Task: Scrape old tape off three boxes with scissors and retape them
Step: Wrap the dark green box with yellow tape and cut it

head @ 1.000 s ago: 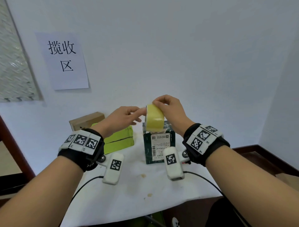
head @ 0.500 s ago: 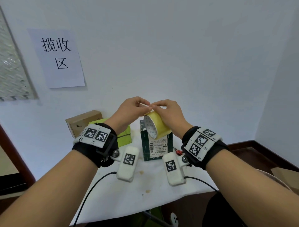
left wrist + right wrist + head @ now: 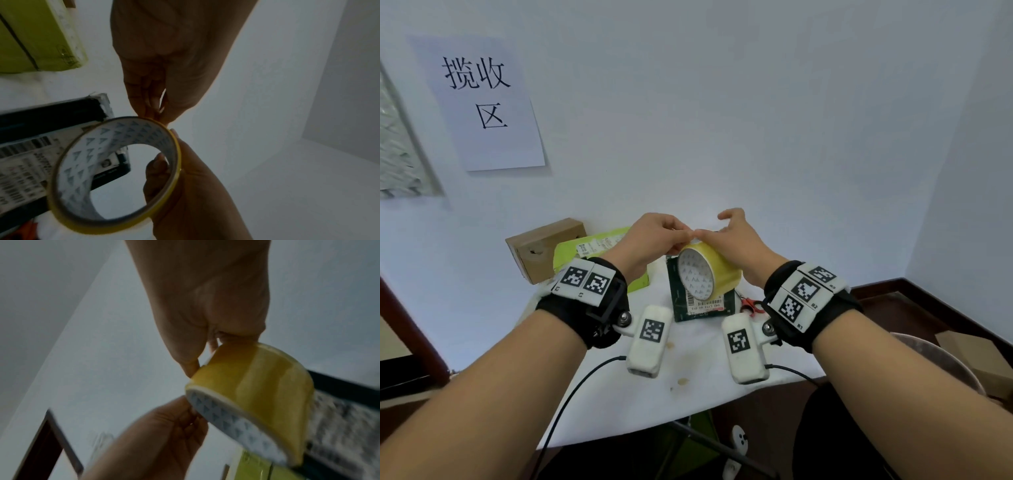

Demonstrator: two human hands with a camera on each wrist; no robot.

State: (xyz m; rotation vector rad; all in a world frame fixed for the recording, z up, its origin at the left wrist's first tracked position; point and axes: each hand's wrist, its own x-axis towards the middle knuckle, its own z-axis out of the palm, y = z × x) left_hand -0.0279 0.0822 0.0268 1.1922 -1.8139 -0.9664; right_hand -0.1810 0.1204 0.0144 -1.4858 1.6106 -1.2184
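A yellow roll of adhesive tape [image 3: 708, 274] is held by the right hand [image 3: 736, 241], one finger inside its white core, while its upper rim is pinched by the left hand [image 3: 650, 236]. It is raised above the dark green cardboard box [image 3: 698, 305] on the white table [image 3: 688, 377]; red-handled scissors [image 3: 750, 304] lie just beside the box.

"揽收区" on the wall sign [image 3: 482, 102] (dark box's [image 3: 702, 305] label print too small)

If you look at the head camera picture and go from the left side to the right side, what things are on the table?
Brown cardboard box → lime green box → dark green box with the yellow tape roll held in front of it → red-handled scissors.
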